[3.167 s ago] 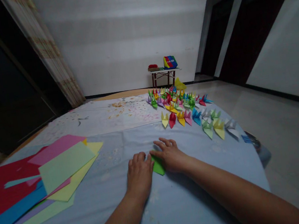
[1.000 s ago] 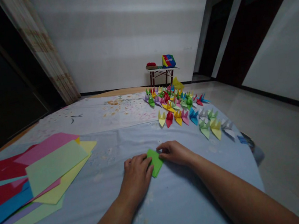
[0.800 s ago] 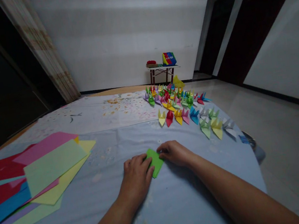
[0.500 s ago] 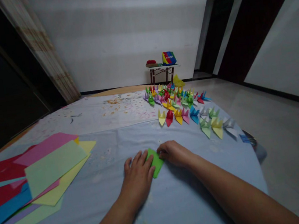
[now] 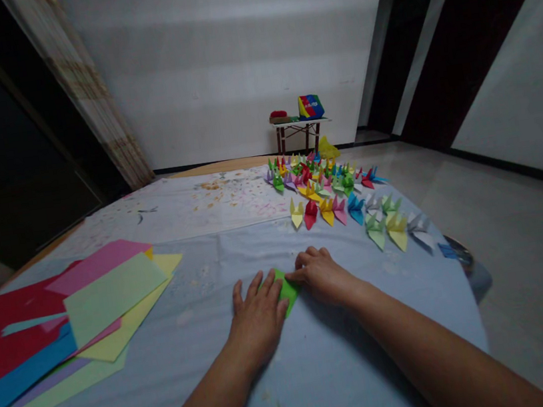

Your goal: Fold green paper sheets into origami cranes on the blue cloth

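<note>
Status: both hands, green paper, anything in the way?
Left hand spread over left side of green paper. Right hand fingertip at its upper right. Paper on blue cloth, partly hidden. Folded figures stand apart, beyond.

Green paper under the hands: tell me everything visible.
The green paper is bright and plain, apparently folded, lying flat on the pale blue tablecloth. The left hand, spread, covers its left side; the right hand touches its upper right part. Its full outline is hidden; layers can't be counted.
</note>
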Motion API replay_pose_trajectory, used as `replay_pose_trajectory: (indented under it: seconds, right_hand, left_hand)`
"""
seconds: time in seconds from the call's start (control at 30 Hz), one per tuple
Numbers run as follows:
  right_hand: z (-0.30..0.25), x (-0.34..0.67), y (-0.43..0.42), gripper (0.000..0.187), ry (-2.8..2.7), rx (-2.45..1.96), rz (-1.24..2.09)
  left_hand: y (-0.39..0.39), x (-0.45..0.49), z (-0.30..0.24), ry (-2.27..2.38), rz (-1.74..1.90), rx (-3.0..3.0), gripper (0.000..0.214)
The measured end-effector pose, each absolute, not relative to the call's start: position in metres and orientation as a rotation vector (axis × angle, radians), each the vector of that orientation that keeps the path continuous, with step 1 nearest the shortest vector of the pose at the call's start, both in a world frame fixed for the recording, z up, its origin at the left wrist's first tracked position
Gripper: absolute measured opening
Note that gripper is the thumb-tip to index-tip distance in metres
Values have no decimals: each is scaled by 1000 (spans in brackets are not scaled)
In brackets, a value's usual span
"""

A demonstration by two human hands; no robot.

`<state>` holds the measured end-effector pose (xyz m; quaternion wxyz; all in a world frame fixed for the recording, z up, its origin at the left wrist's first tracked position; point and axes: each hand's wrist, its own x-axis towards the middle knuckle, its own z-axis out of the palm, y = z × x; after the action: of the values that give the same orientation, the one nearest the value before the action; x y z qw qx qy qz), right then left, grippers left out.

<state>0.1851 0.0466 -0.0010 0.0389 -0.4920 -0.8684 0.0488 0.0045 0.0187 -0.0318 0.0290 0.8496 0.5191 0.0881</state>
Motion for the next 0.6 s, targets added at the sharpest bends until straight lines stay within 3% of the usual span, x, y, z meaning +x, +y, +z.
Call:
replay_pose_trajectory:
  seconds: [0.6]
  right_hand:
    - [12, 197, 32, 22, -2755, -1524, 151]
  left_hand:
    - [17, 4, -34, 1599, 205, 2653, 44]
